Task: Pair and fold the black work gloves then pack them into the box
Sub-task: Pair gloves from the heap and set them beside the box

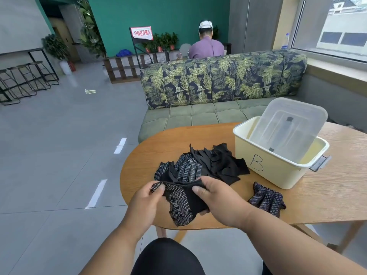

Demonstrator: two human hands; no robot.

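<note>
Both hands are on one black dotted glove at the table's near edge: the left hand pinches its end, thumb over fingers, and the right hand grips the other side, fingers curled under. Behind it the glove pile lies mid-table, a single glove sits to the right, and the cream box marked B stands toward the far right edge, its clear lid propped inside.

Leaf-print sofa, green wall

box floor hidden by leaning lid, pile count unclear
</note>
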